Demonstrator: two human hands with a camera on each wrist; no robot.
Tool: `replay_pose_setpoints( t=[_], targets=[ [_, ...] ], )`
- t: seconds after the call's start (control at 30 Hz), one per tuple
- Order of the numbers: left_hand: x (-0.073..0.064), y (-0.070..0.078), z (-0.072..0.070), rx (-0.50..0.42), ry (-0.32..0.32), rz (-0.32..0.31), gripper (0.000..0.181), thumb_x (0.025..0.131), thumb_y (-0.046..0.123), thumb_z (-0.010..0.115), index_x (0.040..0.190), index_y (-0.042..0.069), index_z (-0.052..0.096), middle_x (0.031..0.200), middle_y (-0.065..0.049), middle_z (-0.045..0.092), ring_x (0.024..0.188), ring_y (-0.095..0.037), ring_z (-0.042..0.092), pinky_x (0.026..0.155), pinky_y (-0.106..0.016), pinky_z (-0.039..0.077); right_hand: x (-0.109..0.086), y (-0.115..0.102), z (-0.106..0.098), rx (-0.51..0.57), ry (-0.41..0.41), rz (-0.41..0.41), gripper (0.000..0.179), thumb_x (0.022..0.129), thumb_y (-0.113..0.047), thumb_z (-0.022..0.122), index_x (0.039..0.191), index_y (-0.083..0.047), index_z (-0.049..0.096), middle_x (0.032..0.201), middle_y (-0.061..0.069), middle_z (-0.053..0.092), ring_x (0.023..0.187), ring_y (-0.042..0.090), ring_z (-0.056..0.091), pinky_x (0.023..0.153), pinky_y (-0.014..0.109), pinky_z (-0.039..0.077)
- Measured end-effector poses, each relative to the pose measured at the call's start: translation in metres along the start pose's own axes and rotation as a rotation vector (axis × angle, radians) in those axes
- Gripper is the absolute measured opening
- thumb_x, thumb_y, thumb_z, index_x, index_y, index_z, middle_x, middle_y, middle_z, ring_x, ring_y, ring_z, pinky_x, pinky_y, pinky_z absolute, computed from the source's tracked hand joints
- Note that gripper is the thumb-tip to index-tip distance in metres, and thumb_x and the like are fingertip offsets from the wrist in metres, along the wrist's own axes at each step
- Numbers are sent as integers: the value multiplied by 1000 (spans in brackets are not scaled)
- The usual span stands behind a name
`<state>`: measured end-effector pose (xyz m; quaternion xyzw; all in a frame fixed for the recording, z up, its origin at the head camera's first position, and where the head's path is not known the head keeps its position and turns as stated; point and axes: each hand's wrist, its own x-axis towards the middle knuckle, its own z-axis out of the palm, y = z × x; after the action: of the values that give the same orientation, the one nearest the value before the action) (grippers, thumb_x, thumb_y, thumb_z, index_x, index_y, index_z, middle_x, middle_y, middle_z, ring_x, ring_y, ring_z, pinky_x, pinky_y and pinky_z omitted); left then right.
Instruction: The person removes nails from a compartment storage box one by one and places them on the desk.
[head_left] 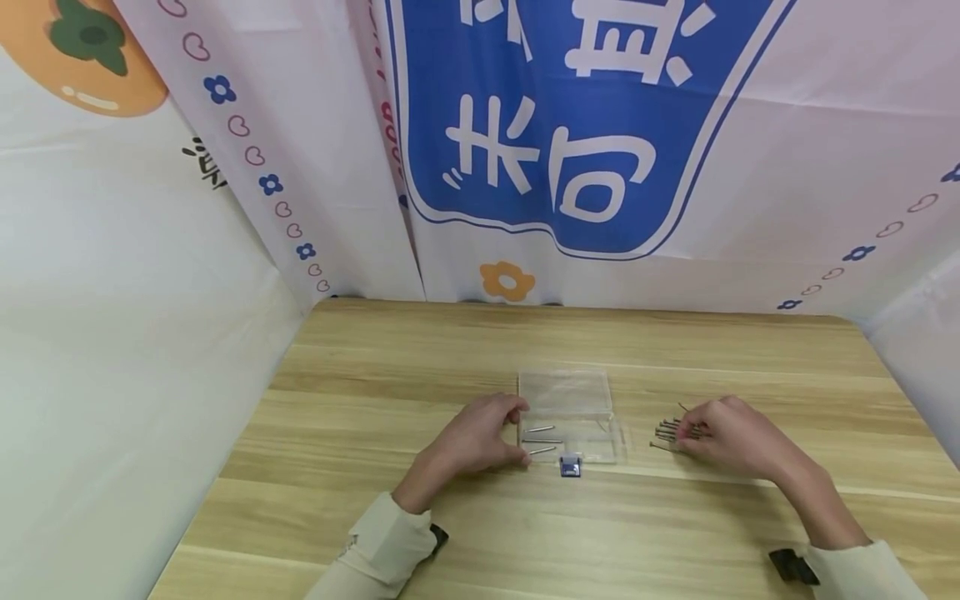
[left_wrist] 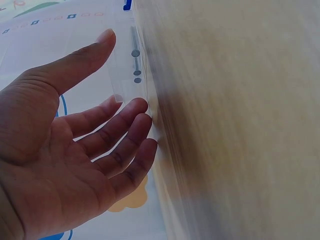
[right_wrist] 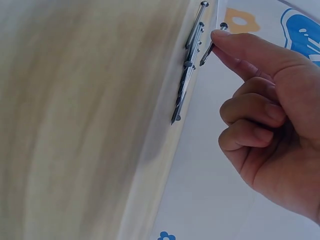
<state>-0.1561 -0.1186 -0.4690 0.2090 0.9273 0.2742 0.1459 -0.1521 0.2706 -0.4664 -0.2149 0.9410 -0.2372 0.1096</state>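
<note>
A clear plastic box lies on the table with its lid folded back. Three metal nails rest inside its left part. At the box's left end is my left hand, thumb near the front corner and fingers by the back; in the left wrist view its fingers are spread and loosely bent. To the right of the box, my right hand pinches one nail between thumb and index finger, just above a loose pile of nails. The other fingers of that hand are curled toward the palm.
A small blue label sits at the box's front edge. The wooden table ends at a printed cloth behind, with more cloth hanging at both sides. Black straps show at the sleeve ends.
</note>
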Motion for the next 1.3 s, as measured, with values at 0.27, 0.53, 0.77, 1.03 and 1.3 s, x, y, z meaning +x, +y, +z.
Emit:
replay_pose_setpoints(
  t=[0.27, 0.53, 0.77, 1.03, 1.3],
  targets=[
    [-1, -2, 1, 2, -5, 5, 59, 81, 30, 97, 128, 8, 67, 107, 1, 64, 92, -15, 54, 85, -30, 49, -1, 3, 5, -10, 10, 7, 5, 93, -23, 84, 90, -20, 81, 83, -12, 74, 59, 0, 40, 54, 23, 33],
    [-1, -1, 1, -1, -2, 3, 59, 81, 30, 97, 127, 8, 67, 108, -1, 65, 92, -16, 55, 85, -31, 49, -1, 3, 5, -17, 20, -2, 6, 93, -21, 84, 89, -24, 81, 89, -10, 78, 63, -1, 47, 59, 22, 39],
    [-1, -1, 0, 2, -4, 4, 61, 81, 31, 97, 129, 7, 67, 110, -2, 66, 93, -16, 55, 86, -31, 50, 1, 1, 2, 4, 40, -8, 4, 96, -24, 82, 92, -24, 82, 92, -10, 79, 64, -1, 50, 60, 23, 42],
    [-1, 0, -1, 7, -2, 4, 63, 82, 30, 96, 132, 7, 67, 112, -4, 68, 95, -15, 56, 88, -31, 51, 10, -7, 3, -1, 163, -114, 12, 93, -16, 84, 91, -27, 83, 87, -17, 77, 67, -5, 51, 64, 22, 46],
    [-1, 0, -1, 2, -6, -8, 62, 82, 30, 96, 131, 7, 66, 112, -3, 67, 95, -16, 56, 88, -31, 50, 19, -17, 4, 30, 168, -149, 3, 96, -17, 82, 95, -18, 84, 72, -16, 66, 58, -4, 35, 54, 21, 34]
  ],
)
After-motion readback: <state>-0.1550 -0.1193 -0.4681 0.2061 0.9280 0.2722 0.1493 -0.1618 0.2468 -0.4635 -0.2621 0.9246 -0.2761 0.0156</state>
